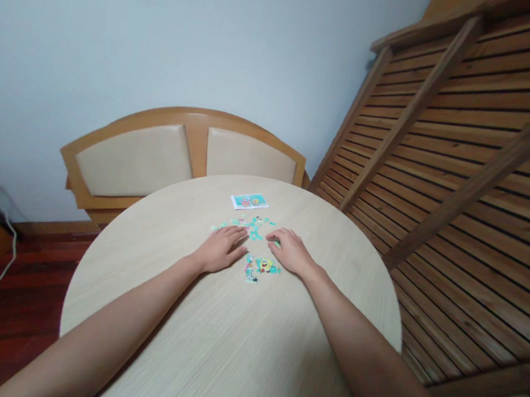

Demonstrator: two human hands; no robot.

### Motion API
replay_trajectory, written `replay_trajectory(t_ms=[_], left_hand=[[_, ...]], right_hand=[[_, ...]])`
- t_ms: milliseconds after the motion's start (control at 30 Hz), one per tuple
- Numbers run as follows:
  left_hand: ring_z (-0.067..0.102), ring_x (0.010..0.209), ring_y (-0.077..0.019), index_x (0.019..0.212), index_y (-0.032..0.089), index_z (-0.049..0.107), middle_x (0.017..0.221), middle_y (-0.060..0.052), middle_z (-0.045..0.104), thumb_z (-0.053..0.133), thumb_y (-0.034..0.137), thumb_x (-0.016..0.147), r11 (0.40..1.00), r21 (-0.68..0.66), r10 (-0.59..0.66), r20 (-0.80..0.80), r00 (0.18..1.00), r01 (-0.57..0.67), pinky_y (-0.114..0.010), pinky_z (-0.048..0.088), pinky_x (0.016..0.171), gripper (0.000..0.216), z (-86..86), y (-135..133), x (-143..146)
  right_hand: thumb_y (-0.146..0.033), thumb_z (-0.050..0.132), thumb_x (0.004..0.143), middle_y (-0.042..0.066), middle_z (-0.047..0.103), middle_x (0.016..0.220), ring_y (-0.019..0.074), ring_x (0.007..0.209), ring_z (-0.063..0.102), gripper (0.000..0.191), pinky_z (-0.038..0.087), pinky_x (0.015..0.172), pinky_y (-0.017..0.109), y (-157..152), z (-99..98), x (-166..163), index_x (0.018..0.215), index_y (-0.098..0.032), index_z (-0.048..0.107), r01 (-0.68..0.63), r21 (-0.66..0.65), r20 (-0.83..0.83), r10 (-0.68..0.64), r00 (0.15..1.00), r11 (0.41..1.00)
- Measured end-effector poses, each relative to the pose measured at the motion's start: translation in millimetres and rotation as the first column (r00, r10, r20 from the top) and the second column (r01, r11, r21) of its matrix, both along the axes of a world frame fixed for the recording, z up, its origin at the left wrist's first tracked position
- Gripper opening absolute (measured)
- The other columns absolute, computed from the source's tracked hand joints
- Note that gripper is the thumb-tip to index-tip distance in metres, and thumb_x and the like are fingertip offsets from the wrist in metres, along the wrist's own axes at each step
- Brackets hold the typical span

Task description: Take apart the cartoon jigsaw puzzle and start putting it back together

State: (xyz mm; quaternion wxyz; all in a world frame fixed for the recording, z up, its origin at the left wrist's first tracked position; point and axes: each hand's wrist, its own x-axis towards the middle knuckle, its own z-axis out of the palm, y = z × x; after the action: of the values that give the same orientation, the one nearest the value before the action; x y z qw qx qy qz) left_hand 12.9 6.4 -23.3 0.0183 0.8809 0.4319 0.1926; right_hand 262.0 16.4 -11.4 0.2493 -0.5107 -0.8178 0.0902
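Seated or standing at a round, pale worktop (230, 346), with both forearms extended from the near edge. Resting low with the left hand (224, 249), palm down beside the loose pieces (256, 228) and partly over them, with a wide grip and the thumb set apart from the fingers; cannot tell about anything beneath the palm. Held opposite, with a narrow grip, the right hand (289, 248), curled at thumb and forefinger near a small green piece (278, 244); cannot tell between pinching it and merely hovering there. Laid between the wrists, toward the body, a partly joined puzzle section (265, 265) with a yellow figure, just beside a narrow strip (249, 269); probably put closest for a clear view and easy reach from either side. Scattered beyond in mostly turquoise, the loose pieces, likely spread out to show separately. Set farthest off, flat, a printed picture card (249, 201), probably to be visible past the fingers without taking up hand room. Laid straight on the wood-grained surface, without any box, tray or bag in view. Behind, a padded headboard (197, 122); at the right, a slatted wooden frame (448, 139)
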Motion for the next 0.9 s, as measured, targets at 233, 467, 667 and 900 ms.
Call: replay_trajectory(t_ms=[233,467,667,900], left_hand=[[0.033,0.145,-0.032,0.151,0.019,0.038,0.155,-0.011,0.042,0.035,0.05,0.1,0.993,-0.057,0.099,-0.104,0.99,-0.105,-0.052,0.026,0.118,0.059,-5.0,11.3,4.1],[0.032,0.145,-0.0324,0.151,0.018,0.037,0.157,-0.013,0.038,0.037,0.053,0.099,0.992,-0.046,0.111,-0.099,0.989,-0.116,-0.052,0.024,0.118,0.062,-4.1,10.6,4.1],[0.042,0.138,-0.0337,0.146,0.016,0.041,0.147,-0.017,0.05,0.042,0.048,0.098,0.992,0.0,0.126,-0.074,0.989,-0.127,-0.055,0.027,0.115,0.057,-1.5,8.5,5.3],[0.064,0.102,-0.0292,0.112,0.019,0.064,0.104,-0.011,0.071,0.053,0.036,0.094,0.986,0.069,0.152,-0.003,0.988,-0.151,-0.047,0.045,0.098,0.028,7.5,-4.3,2.3]], right_hand=[[-0.024,0.058,0.091,0.007,0.069,0.118,0.0221,0.115,0.058,0.021,0.04,0.1,0.038,-1.9,2.0,-1.9,0.109,-0.022,0.069,0.007,-0.019,0.048,-0.007,0.999,1.0],[-0.025,0.058,0.091,0.007,0.069,0.119,0.0239,0.114,0.058,0.021,0.041,0.097,0.04,-5.8,2.5,-5.6,0.109,-0.022,0.069,-0.007,-0.031,0.071,0.009,0.997,0.999],[-0.026,0.059,0.091,0.008,0.069,0.119,0.025,0.114,0.058,0.022,0.042,0.095,0.041,-7.5,1.7,-6.2,0.109,-0.022,0.07,-0.019,-0.036,0.081,0.021,0.996,0.999],[-0.026,0.06,0.09,0.008,0.069,0.117,0.0236,0.113,0.058,0.02,0.041,0.095,0.039,-7.1,2.1,-2.6,0.107,-0.022,0.07,-0.069,-0.05,0.063,0.072,0.995,0.996]])
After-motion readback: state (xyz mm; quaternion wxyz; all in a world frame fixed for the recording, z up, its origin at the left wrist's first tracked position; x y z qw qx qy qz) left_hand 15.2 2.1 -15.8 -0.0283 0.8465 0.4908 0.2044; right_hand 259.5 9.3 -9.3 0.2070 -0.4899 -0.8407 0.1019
